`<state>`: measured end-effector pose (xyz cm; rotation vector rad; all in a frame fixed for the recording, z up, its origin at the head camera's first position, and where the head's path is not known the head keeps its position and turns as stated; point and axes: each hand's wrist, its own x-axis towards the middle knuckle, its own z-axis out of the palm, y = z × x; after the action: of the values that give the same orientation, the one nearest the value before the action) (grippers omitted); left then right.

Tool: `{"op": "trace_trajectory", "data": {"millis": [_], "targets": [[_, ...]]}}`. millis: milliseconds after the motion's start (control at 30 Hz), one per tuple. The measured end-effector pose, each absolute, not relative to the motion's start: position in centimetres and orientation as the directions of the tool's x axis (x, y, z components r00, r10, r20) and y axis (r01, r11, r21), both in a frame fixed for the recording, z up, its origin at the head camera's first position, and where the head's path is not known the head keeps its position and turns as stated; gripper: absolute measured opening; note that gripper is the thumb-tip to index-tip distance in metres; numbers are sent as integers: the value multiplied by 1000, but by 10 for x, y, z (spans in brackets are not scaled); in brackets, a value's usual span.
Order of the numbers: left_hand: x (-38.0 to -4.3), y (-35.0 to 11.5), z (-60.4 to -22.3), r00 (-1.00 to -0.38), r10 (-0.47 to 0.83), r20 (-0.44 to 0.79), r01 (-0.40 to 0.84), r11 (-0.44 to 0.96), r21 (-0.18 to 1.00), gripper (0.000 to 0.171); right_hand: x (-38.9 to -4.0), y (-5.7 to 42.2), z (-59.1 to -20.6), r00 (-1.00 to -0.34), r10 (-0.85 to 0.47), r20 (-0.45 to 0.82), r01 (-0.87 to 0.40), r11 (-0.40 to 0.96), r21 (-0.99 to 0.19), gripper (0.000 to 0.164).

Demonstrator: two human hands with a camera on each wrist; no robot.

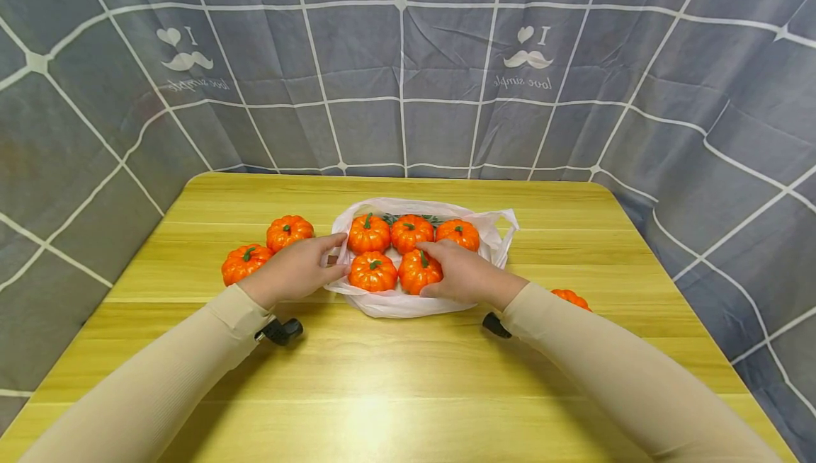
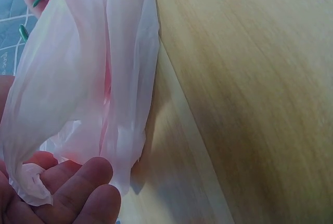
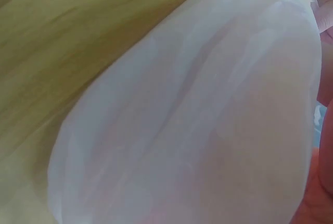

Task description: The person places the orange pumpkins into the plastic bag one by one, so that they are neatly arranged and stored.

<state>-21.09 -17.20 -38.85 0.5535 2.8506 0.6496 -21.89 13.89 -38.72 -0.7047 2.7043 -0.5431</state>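
Observation:
A thin white plastic bag [image 1: 398,307] lies with its mouth spread open on the table, several small orange pumpkins inside. My right hand [image 1: 462,273] grips the front right pumpkin [image 1: 417,275] in the bag, fingers by its green stem and thumb low on its near side. Beside it sits another front pumpkin [image 1: 372,272]. At the bag's left rim, my left hand [image 1: 296,268] holds the plastic. In the left wrist view, the bag's edge [image 2: 36,185] runs into its curled fingers [image 2: 78,190]. The bag's wall [image 3: 182,120] fills most of the right wrist view.
Left of the bag stand two more pumpkins, one farther back [image 1: 290,232] and one [image 1: 246,263] by the left wrist. Another pumpkin [image 1: 571,299] shows partly behind the right sleeve. A grey checked curtain [image 1: 446,59] surrounds the back and sides of the wooden table [image 1: 382,392].

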Motion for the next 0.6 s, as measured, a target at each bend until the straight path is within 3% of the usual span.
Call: {"op": "trace_trajectory", "data": {"millis": [600], "targets": [[-210,-171,-387,-918,384,-96,297,829,473,74,-220,137,-387,-828,-525,-194,-419,812,-407,86]]}}
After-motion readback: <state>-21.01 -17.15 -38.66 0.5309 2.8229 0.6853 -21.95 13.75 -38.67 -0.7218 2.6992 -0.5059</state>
